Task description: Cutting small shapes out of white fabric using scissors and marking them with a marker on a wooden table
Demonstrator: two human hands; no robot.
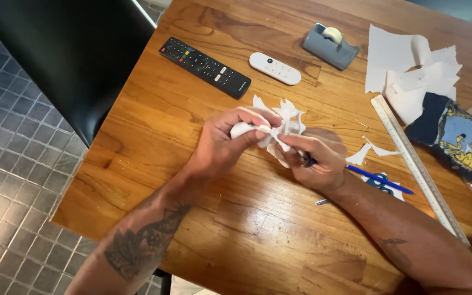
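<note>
My left hand [222,143] and my right hand [317,159] meet above the middle of a wooden table [236,229]. Both pinch the same piece of white cut paper [286,121], a crumpled, jagged shape with pointed flaps sticking up. The left hand's thumb and fingers close on its rolled left end. With its fingertips the right hand grips the paper's lower right part, and a dark blue object shows inside its fingers; what it is cannot be told.
A black remote [205,67], a white remote [275,68] and a grey tape dispenser [330,46] lie at the back. White paper scraps [411,71], a long ruler [419,169], a blue pen [381,179] and a printed cloth [462,139] are at the right. A black chair [72,54] stands left.
</note>
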